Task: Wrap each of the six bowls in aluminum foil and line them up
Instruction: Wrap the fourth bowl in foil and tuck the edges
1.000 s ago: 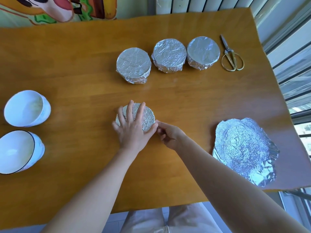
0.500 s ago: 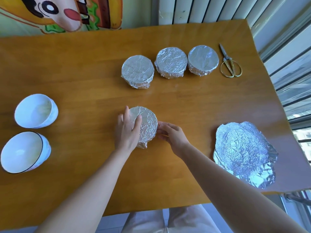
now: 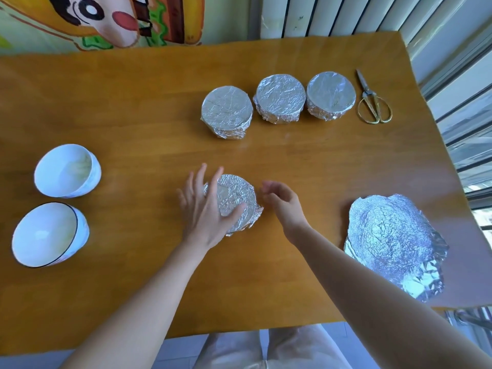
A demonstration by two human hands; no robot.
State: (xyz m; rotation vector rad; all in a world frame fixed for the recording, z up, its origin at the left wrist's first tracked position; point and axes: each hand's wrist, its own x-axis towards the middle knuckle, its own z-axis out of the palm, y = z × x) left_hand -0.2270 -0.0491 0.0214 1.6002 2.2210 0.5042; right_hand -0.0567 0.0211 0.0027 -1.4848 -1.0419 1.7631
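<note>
In the head view, a foil-wrapped bowl (image 3: 238, 194) is seen standing on a wooden desk (image 3: 133, 115), near the middle of it, and every other place is given from this bowl. The left hand (image 3: 205, 209) is laid over the bowl's left side. Its grip is apart: the fingers are spread straight past the bowl's far-left edge and the thumb is rested on the crinkled foil top. The right hand (image 3: 282, 201) is held just beside the bowl's right edge. Its fingers are loosely curled, nothing is held in them, and so its grip is slack and empty. Whether the foil is touched by it cannot be told, since both hands are blurred. Loose foil is seen bunched at the bowl's lower right rim. Beyond the bowl and somewhat to its right, three wrapped bowls (image 3: 280, 97) are lined up in a row, close beside one another, their flat foil tops facing up. Past the right end of that row, gold-handled scissors (image 3: 372, 102) are laid flat with the blades pointing away. Well to the left of the bowl, two unwrapped white bowls (image 3: 66, 174) are set one behind the other, both tilted, and the nearer one is edged with a dark rim line. Well to the right of the bowl, crumpled foil sheets (image 3: 394, 241) are piled by the desk's near edge. Behind the desk, far beyond the bowl, a cartoon picture (image 3: 106, 20) is seen on the wall.
</note>
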